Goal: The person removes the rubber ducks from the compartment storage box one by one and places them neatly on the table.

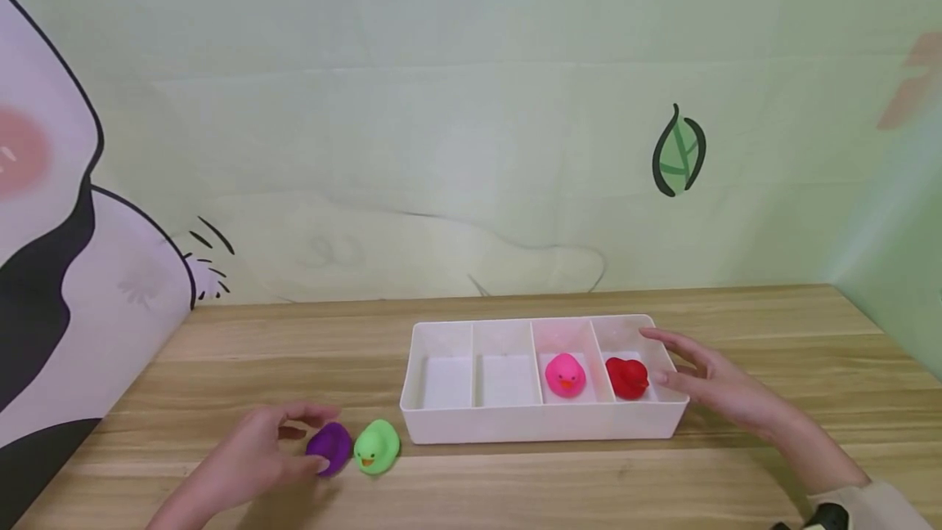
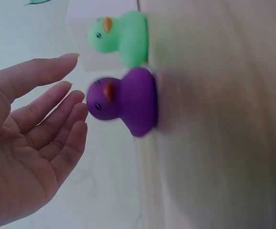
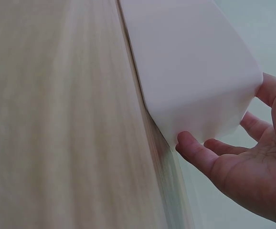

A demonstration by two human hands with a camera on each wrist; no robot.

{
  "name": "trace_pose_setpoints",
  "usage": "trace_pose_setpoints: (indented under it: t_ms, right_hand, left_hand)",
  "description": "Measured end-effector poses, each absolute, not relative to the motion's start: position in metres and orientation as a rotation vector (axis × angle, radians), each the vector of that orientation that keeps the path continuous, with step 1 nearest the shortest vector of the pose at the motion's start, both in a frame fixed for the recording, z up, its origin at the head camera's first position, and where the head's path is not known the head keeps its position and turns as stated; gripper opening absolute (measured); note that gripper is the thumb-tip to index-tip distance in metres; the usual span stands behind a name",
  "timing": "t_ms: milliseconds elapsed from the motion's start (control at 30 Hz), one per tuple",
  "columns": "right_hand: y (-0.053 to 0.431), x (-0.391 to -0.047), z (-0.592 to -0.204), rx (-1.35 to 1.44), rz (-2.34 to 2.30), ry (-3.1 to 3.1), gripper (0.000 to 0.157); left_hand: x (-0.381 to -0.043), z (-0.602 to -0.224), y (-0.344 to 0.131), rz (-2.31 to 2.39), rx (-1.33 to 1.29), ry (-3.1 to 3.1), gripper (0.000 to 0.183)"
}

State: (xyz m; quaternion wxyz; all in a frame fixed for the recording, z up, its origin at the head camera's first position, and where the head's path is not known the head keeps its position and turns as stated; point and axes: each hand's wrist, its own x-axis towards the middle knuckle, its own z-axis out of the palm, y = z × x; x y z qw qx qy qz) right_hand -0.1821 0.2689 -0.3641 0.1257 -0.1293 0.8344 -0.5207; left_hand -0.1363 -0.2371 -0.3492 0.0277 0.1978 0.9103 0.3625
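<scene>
On the table a purple rubber duck (image 1: 333, 446) sits beside a light green rubber duck (image 1: 377, 446). My left hand (image 1: 253, 448) is at the purple duck, its fingers spread around it. From the left wrist, the fingertips (image 2: 77, 102) are close to the duck's head. A white tray (image 1: 540, 425) with several compartments stands to the right, a pink duck (image 1: 565, 375) and a red duck (image 1: 628, 378) in its two right-hand compartments. Against the tray's right end rests my right hand (image 1: 724, 387), fingers spread over the rim and along the end wall (image 3: 200, 114).
The wooden table (image 1: 589, 481) meets a pale green printed backdrop (image 1: 441, 145) behind the tray. At the left, a black-and-white cartoon figure (image 1: 132, 252) is printed on it. The tray's two left compartments (image 1: 445, 379) hold no ducks.
</scene>
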Motion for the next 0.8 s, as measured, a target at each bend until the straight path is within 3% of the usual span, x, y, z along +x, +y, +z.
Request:
trace_pose_setpoints:
  t_ms: [167, 800]
  right_hand:
    - [0.268, -0.181, -0.363, -0.379, -1.517, 2.435, 0.061]
    - [0.268, -0.181, -0.363, -0.377, -1.513, 2.434, 0.061]
  left_hand:
    - [-0.134, -0.341, -0.221, 1.158, 0.567, 2.853, 0.047]
    - [-0.153, -0.329, -0.150, 1.437, 0.802, 2.750, 0.042]
